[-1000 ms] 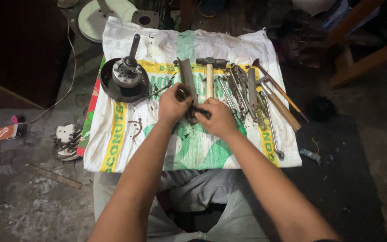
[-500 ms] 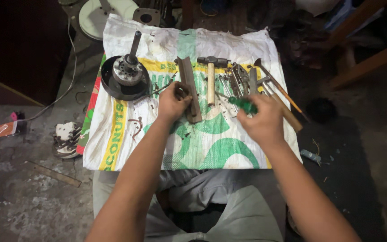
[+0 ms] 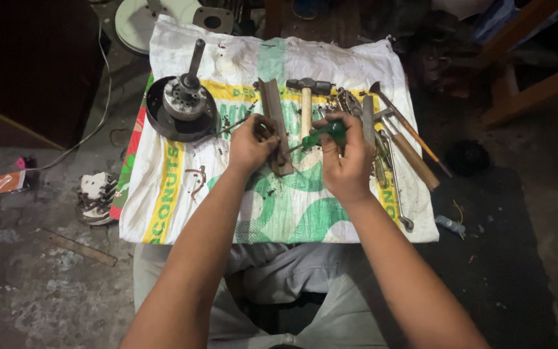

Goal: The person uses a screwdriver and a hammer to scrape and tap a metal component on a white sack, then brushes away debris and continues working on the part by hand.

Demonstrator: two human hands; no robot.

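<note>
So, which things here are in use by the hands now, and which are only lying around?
In use:
- left hand, closed on a small part, too hidden to identify
- right hand, gripping the green-handled screwdriver
- metal bar, beside the left hand

Lying about:
- hammer
- motor part with shaft
- row of hand tools
- printed sack under everything

Right hand (image 3: 345,161) closed around green-handled screwdriver (image 3: 323,136), left hand (image 3: 253,143) pinching small dark part, above white woven sack (image 3: 279,207) beside wooden-handled hammer (image 3: 305,106).

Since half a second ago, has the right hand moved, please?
Yes. The right hand, holding a green-handled screwdriver, has come back left from the row of tools towards the hammer.
</note>
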